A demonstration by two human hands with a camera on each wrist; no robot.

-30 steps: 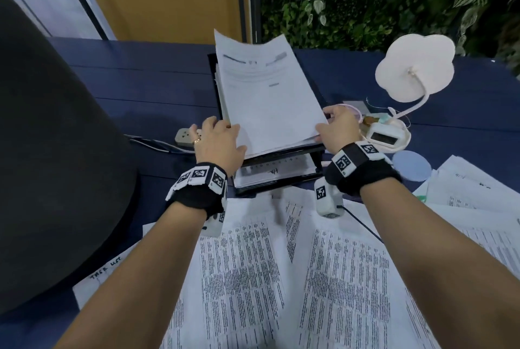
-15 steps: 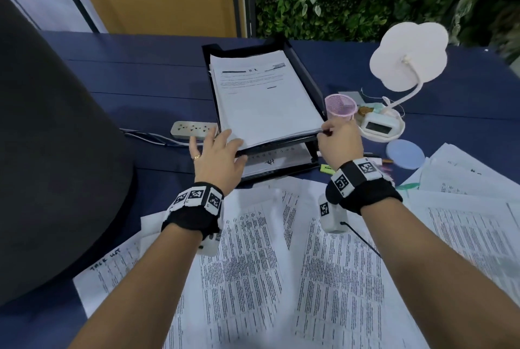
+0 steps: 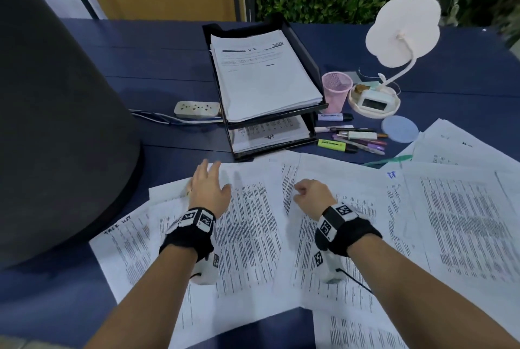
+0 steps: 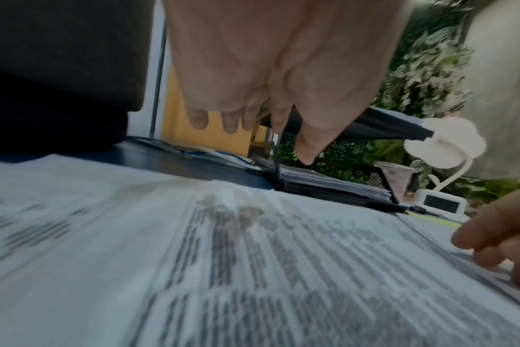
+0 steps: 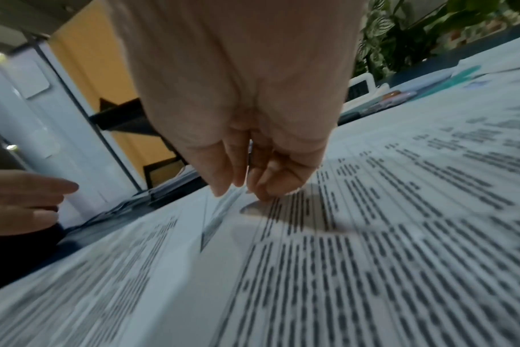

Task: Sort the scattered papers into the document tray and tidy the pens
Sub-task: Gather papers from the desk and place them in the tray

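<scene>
A black two-tier document tray (image 3: 305, 50) stands at the middle back of the blue table. A squared stack of papers (image 3: 264, 75) lies in its top tier, and more sheets (image 3: 270, 132) fill the lower tier. Printed papers (image 3: 253, 222) lie scattered over the near table. My left hand (image 3: 216, 177) hovers over them with straight, spread fingers (image 4: 229, 124), holding nothing. My right hand (image 3: 302, 191) is beside it with loosely curled fingers, whose tips (image 5: 264, 192) come down at a sheet's edge. Pens and highlighters (image 3: 351, 139) lie loose to the right of the tray.
A pink mesh cup (image 3: 336, 91) stands right of the tray, beside a white lamp with a clock base (image 3: 374, 101) and a blue coaster (image 3: 399, 128). A power strip (image 3: 197, 109) with cables lies left of the tray. A large dark rounded shape (image 3: 56, 112) fills the left side.
Both hands have let go of the paper stack in the tray's top tier and drawn back toward me, down over the scattered papers. The stack now lies flat in the tray.
</scene>
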